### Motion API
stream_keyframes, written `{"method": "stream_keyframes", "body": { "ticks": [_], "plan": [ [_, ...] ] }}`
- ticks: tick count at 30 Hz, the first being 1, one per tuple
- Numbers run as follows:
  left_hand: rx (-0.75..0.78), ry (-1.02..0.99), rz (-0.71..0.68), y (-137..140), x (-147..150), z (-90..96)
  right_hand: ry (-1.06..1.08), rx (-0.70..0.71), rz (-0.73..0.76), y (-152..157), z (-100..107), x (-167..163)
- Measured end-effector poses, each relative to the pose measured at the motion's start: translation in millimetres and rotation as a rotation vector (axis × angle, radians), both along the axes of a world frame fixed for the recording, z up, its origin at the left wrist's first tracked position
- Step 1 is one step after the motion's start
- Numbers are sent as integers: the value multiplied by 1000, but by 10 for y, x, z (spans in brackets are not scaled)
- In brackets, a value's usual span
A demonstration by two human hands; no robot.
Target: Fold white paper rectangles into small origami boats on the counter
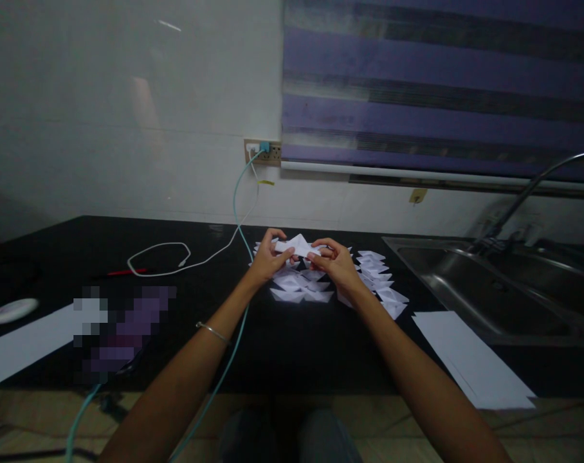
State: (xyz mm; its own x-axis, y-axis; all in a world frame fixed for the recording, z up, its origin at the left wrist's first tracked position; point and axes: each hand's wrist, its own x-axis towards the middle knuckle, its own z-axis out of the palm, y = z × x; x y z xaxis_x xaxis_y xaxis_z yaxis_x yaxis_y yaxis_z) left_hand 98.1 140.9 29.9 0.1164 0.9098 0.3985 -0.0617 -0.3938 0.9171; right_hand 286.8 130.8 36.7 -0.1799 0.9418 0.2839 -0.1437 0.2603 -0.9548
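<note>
A white folded paper boat (299, 245) is held up between both hands over the black counter (292, 347). My left hand (269, 258) is closed on its left end, thumb in front and fingers behind. On the right end, my right hand (336, 262) pinches it in the same way. Several finished paper boats (288, 294) lie in rows below and behind the hands. Another column of paper boats (376, 276) sits to the right of my right forearm, some partly hidden by it.
White paper sheets (470, 357) lie at the right, by the steel sink (446, 276) and its faucet (523, 199). At left are a white paper strip (26, 341), a white oval object (13, 310), and a red pen (128, 272). A teal cable (234, 350) crosses under my left forearm.
</note>
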Motion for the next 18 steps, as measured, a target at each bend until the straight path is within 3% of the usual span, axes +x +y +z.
{"method": "stream_keyframes", "body": {
  "ticks": [14, 18],
  "plan": [
    [-9, -12, 21, 31, 10, -26, 19, 9, -33, 20, 11, 5],
    [-6, -50, -34, 44, 31, -32, 39, 46, -47, -15, 21, -26]
  ]
}}
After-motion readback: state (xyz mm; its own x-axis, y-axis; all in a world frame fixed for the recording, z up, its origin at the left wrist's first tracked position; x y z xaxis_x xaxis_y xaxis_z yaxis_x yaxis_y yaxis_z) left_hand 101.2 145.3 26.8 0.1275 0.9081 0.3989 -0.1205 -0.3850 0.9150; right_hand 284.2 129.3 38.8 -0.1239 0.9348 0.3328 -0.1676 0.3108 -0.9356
